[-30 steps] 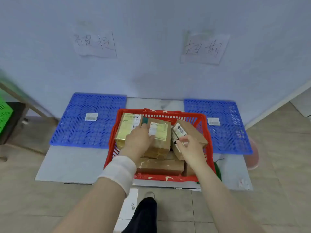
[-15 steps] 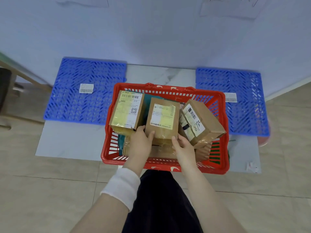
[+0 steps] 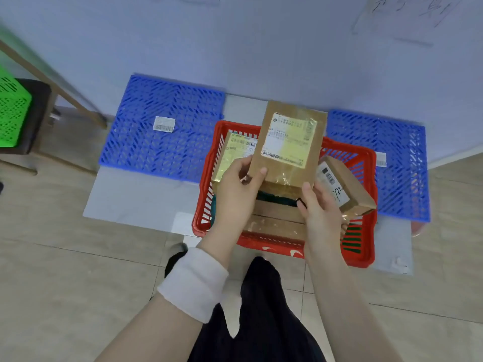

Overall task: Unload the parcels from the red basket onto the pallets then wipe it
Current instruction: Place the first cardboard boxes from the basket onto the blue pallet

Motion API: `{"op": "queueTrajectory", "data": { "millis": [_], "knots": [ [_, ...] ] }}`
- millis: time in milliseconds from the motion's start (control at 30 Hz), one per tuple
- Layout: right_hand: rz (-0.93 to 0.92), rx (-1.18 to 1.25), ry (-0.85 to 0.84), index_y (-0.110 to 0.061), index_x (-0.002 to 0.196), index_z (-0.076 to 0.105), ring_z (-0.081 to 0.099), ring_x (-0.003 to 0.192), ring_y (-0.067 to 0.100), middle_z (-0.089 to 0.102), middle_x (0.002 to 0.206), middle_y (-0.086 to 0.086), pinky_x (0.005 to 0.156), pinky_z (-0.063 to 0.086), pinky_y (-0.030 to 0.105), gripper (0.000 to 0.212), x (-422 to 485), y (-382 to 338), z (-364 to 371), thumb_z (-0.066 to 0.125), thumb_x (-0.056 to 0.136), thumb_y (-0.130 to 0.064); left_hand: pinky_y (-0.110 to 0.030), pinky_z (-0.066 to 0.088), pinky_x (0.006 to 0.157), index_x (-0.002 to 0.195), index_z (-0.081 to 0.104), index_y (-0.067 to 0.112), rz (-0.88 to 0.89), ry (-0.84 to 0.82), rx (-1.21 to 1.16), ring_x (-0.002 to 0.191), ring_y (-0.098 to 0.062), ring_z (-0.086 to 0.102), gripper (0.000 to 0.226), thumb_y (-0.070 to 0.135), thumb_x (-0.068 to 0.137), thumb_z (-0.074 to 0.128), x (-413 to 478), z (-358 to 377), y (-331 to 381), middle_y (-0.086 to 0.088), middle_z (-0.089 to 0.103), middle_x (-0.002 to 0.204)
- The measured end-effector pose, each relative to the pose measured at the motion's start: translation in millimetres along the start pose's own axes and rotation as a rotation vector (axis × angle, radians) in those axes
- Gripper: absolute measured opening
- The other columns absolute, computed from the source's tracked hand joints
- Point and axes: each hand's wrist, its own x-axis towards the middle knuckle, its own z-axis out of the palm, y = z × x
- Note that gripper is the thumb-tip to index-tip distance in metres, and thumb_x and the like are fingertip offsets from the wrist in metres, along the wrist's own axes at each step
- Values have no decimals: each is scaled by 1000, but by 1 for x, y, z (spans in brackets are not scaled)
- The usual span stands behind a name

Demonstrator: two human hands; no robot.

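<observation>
A red basket (image 3: 362, 246) stands on a grey slab between two blue pallets: the left pallet (image 3: 162, 150) and the right pallet (image 3: 402, 163). My left hand (image 3: 237, 186) and my right hand (image 3: 320, 207) hold a brown cardboard parcel (image 3: 290, 145) by its near corners, lifted above the basket with its white and yellow label facing me. Inside the basket lie more parcels: a yellow-labelled box (image 3: 235, 152) at the left, a tilted box with a barcode (image 3: 342, 186) at the right, and flat boxes (image 3: 274, 226) underneath.
Each pallet carries a small barcode label (image 3: 164, 124). A green crate (image 3: 11, 111) sits on a dark stool at the far left beside a slanted wooden leg (image 3: 65, 92). The pale wall stands right behind the pallets. My dark trousers (image 3: 256, 317) fill the lower middle.
Both hands have raised the middle parcel out of the basket, up and toward me. The view has also shifted closer and slightly right.
</observation>
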Motion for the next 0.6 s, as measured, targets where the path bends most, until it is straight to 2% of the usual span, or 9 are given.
{"op": "queueTrajectory", "data": {
  "millis": [133, 200, 267, 400, 500, 600],
  "knots": [
    [-46, 25, -35, -37, 107, 60, 57, 108, 4, 63, 114, -14, 96, 44, 30, 19, -19, -13, 77, 57, 89, -33, -3, 41, 79, 116, 58, 16, 63, 41, -65, 97, -2, 57, 30, 25, 88, 60, 25, -77, 8, 8, 62, 109],
    [-68, 49, -51, -38, 102, 61, 60, 101, 0, 65, 106, -18, 85, 48, 20, 15, -32, -14, 123, 57, 89, -31, -15, 44, 88, 114, 58, 17, 62, 51, -109, 103, -6, 57, 26, 26, 89, 58, 38, -122, 2, 7, 63, 111],
    [-83, 74, -61, -33, 110, 62, 62, 95, -5, 67, 102, -18, 73, 49, 12, 22, -45, -12, 170, 58, 89, -30, -24, 44, 93, 111, 59, 18, 63, 58, -132, 105, -8, 57, 22, 26, 90, 56, 54, -167, -8, 5, 64, 111],
    [-35, 100, -90, -22, 121, 59, 59, 108, 5, 64, 118, -8, 93, 46, 25, 33, -67, -5, 253, 58, 89, -29, -17, 45, 88, 111, 59, 13, 40, 106, -145, 105, -11, 58, 24, 24, 90, 57, 82, -243, -29, 0, 65, 112],
    [-13, 104, -49, -21, 121, 58, 57, 106, 0, 61, 120, -12, 96, 44, 24, 32, -72, 0, 294, 56, 90, -29, -25, 46, 94, 115, 59, 11, 3, 94, -166, 108, -12, 58, 28, 24, 90, 56, 102, -275, -40, -1, 65, 115],
    [12, 90, -19, -18, 122, 57, 57, 110, 5, 60, 123, -8, 99, 44, 27, 33, -63, 3, 320, 55, 91, -29, -28, 45, 98, 116, 59, 12, -27, 84, -193, 109, -12, 58, 28, 23, 91, 56, 126, -289, -50, -1, 64, 116]
  ]
}}
